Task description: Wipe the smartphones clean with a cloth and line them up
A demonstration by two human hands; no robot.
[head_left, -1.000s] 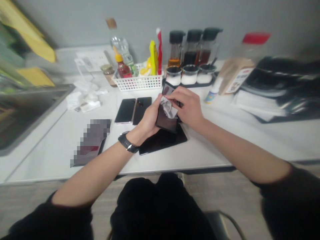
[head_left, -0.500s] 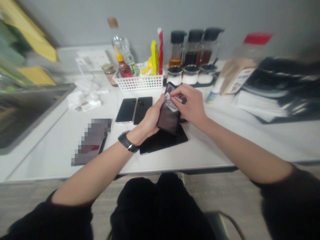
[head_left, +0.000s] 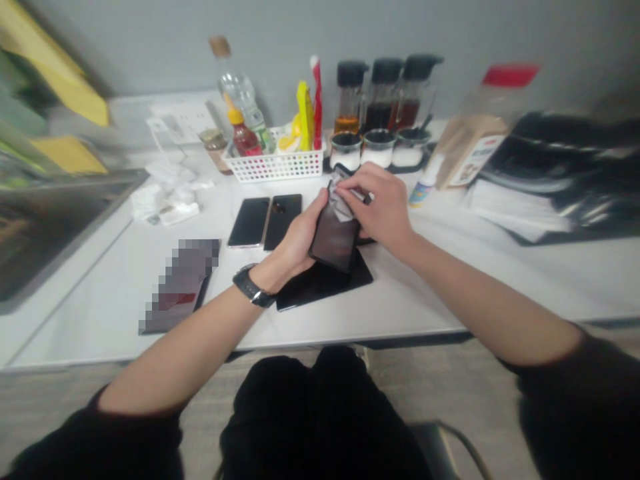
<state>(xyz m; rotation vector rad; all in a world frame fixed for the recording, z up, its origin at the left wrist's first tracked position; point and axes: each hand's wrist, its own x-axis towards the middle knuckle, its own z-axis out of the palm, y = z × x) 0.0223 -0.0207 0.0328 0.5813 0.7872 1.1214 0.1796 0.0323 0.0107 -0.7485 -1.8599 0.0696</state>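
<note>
The person's left hand (head_left: 293,243) is closed around a slim black smartphone (head_left: 334,239), its palm and fingers cradling the lower part from the side. The smartphone is held tilted above the bench, with its glossy face turned up towards the camera and its top end leaning away from the person. The right hand (head_left: 377,207) reaches over from the right, arched and with its wrist slightly raised. Its thumb and fingers are pinched together on a crumpled grey cloth (head_left: 340,201), which is pressed against the upper part of the smartphone's face.

Both bare forearms angle inward from the lower corners, and the elbows are held wide. A black wristwatch (head_left: 253,287) sits on the left wrist.

Directly below the hands, a flat black rectangular slab (head_left: 320,290) lies on the white bench (head_left: 100,320); whether the smartphone touches it cannot be told. Two black smartphones (head_left: 249,222) lie side by side just left of the left hand, and a pixelated flat object (head_left: 180,287) lies further left. Beyond the hands stand a white perforated plastic basket (head_left: 275,167) holding bottles and three small white-filled pots (head_left: 379,150). Crumpled white tissues (head_left: 165,203) lie near a stainless steel sink (head_left: 50,233).
</note>
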